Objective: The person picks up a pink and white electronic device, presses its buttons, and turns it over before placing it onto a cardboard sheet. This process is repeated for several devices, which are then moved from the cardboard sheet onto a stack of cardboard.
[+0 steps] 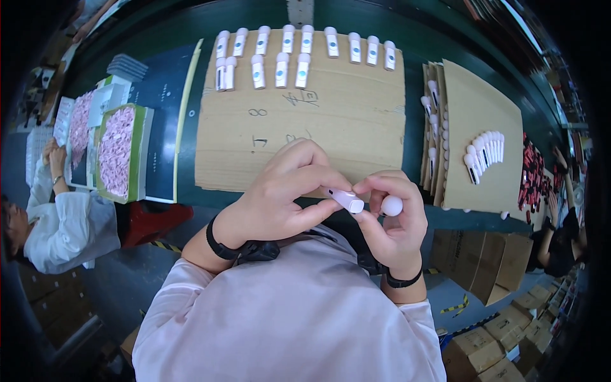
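In front of my chest, my left hand (286, 191) pinches a small pale pink, block-shaped device body (347, 201) between thumb and fingers. Its squared end points toward my right hand (401, 223), whose thumb and index finger are at that end. A white ball-shaped piece (391, 205) sits in the curled fingers of my right hand; whether a stem joins it is hidden. Beyond my hands, several white ball-topped devices (281, 70) with blue round marks lie in two rows on a cardboard sheet (238, 159).
At right, a cardboard stack (471, 102) carries a fan of white devices (485, 153), with red and black pieces (533, 181) beyond. At left is a green-edged box (132, 153) of pink parts. Co-workers sit at both sides. An open carton (471, 258) stands on the floor.
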{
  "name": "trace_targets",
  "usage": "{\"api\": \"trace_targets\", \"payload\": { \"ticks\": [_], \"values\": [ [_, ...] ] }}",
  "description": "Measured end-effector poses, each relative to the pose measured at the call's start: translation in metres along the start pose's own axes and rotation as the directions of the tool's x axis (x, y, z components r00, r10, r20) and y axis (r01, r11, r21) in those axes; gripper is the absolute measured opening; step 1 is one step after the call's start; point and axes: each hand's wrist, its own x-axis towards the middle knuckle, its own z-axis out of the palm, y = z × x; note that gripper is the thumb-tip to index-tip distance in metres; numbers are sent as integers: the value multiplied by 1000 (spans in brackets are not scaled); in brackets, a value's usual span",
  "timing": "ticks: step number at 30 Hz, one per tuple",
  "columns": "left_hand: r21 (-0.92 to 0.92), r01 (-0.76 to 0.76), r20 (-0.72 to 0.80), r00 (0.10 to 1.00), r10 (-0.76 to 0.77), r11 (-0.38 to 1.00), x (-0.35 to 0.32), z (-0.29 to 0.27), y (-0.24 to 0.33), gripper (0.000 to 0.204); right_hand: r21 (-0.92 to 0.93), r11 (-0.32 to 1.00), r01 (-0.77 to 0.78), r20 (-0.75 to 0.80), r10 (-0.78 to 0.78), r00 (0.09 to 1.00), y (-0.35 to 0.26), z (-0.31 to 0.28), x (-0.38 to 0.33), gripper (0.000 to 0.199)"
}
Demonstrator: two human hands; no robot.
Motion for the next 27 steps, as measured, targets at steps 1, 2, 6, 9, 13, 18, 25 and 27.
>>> {"api": "trace_targets", "payload": {
  "ticks": [1, 2, 6, 9, 13, 18, 25, 27],
  "values": [
    [29, 18, -9, 1000, -18, 999, -3, -2, 1, 29, 14, 1000, 7, 13, -7, 1000, 0, 0, -1, 35],
    [66, 38, -23, 999, -37, 997, -7, -7, 0, 29, -19, 1000, -21, 38, 22, 999, 3, 0, -2, 37],
    [291, 141, -185, 979, -89, 946, -29, -32, -13, 28, 9, 986, -169, 86, 168, 982, 3, 3, -5, 39],
    [623, 174, -260, 966, -8, 763, -44, -63, -23, 24, 160, 910, -382, 94, 371, 924, -1, 6, -7, 37],
    [789, 252, -280, 959, -38, 560, -58, -94, -40, 23, 160, 916, -368, 92, 357, 929, 6, 12, -7, 37],
    [845, 233, -279, 960, 26, 481, -55, -106, -63, 22, 71, 921, -382, 137, 371, 919, 10, 19, -5, 37],
    [795, 143, -164, 986, -19, 589, -59, -108, -60, 22, -70, 936, -346, 189, 353, 917, 3, 19, 0, 30],
    [791, 148, -167, 986, -23, 594, -61, -110, -62, 23, -97, 937, -337, 191, 350, 917, 4, 16, 1, 28]
  ]
}}
